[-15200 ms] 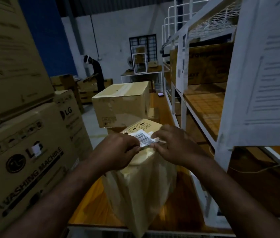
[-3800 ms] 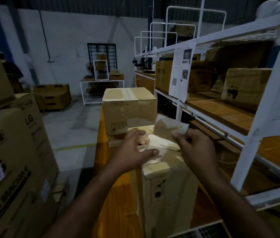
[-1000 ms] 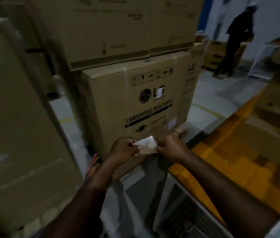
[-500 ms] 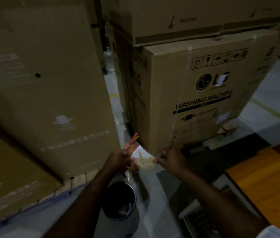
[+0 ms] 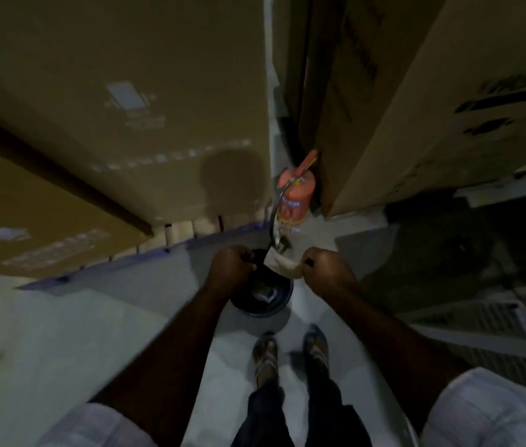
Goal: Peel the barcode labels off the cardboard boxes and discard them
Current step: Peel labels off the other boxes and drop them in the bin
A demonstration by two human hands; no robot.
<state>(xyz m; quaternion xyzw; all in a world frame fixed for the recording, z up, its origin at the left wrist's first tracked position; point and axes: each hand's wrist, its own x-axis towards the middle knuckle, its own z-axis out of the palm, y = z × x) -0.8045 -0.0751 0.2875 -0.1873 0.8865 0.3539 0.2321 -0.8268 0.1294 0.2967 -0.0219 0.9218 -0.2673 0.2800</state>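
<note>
View: head camera, looking down.
Bin point(image 5: 260, 303): dark, round, on the floor point(image 5: 61, 333).
Label point(image 5: 282, 266): crumpled, above the bin's far rim.
Right hand point(image 5: 326, 269): right of bin, pinches the label's end.
Left hand point(image 5: 231, 264): left of bin, fingers curled; grip on label cannot be told.
Fire extinguisher point(image 5: 297, 195): red, beyond bin, between cardboard boxes point(image 5: 126, 91).
</note>
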